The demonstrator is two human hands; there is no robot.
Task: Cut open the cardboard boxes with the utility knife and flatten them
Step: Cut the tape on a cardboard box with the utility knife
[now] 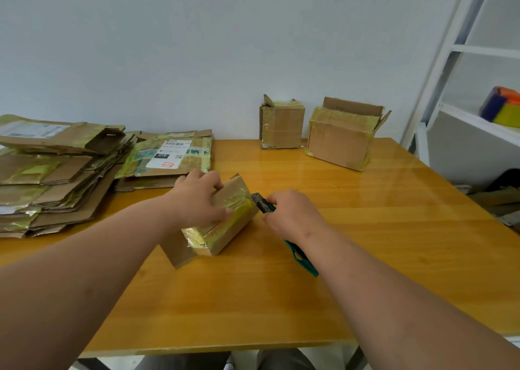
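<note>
Cardboard fills this job, and the biggest mass of it is the stack of flattened boxes (53, 178) on the left of the wooden table (365, 229), which looks springy and slick with yellow-green tape, so I judge it would slide if bumped. Against the wall at the back stand two boxes not yet flattened: the wider open box (342, 140) with its flaps up, and beside it, apart, the smaller taped box (282, 124); both look light and stiff enough to lift by their side walls. Nearer the middle of the table, the small box (225, 217) being worked lies tilted, wrapped in glossy tape that probably makes its top slippery, while its bare cardboard sides should give better purchase. The left hand (199, 198) lies over its top with fingers curled round the far edge, pressing it down. The right hand (292, 214) is closed round the green handle of the utility knife (264, 205), whose dark tip touches the box's right end at the taped seam. Thin walls like these likely crush under hard pressure, so a firm hold well away from the blade's path seems wise.
</note>
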